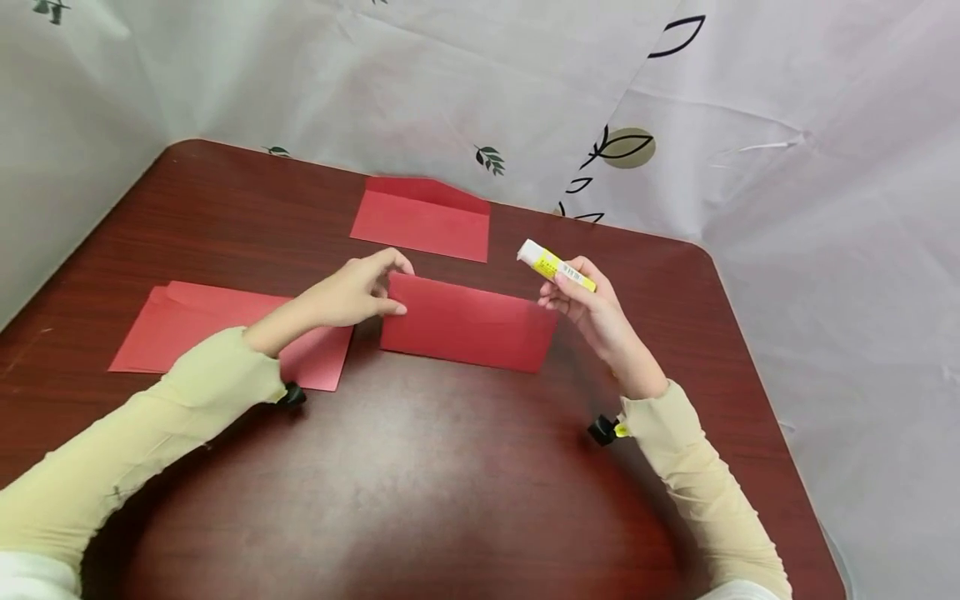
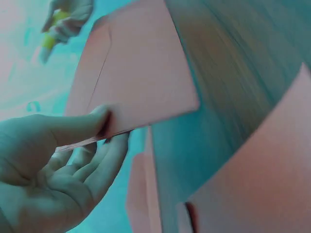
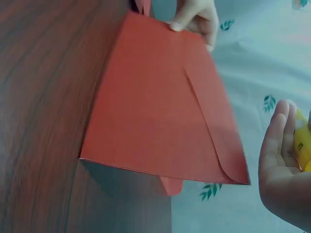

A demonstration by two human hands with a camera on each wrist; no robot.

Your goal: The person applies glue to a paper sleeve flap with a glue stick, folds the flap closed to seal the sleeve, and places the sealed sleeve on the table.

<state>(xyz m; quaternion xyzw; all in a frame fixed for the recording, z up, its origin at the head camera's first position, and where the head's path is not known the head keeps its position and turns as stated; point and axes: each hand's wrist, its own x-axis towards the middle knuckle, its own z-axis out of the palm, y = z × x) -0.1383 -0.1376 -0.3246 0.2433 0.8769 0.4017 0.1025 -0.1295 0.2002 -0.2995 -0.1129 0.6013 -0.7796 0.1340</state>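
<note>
A red envelope (image 1: 471, 325) is tilted up off the table top, its flap folded down against it in the right wrist view. My left hand (image 1: 360, 287) pinches its left end, thumb on the near face and fingers behind, as the left wrist view shows. To the right of the envelope, my right hand (image 1: 588, 312) grips a yellow glue stick (image 1: 558, 268) with a white end pointing up and left. The glue stick is raised above the envelope's upper right corner, apart from it.
Red envelopes (image 1: 217, 312) lie overlapping on the left, partly under my left forearm. Another red envelope (image 1: 423, 223) with its flap opened out lies at the table's far edge. A pale patterned curtain (image 1: 420, 83) hangs behind the dark reddish-brown table (image 1: 420, 475).
</note>
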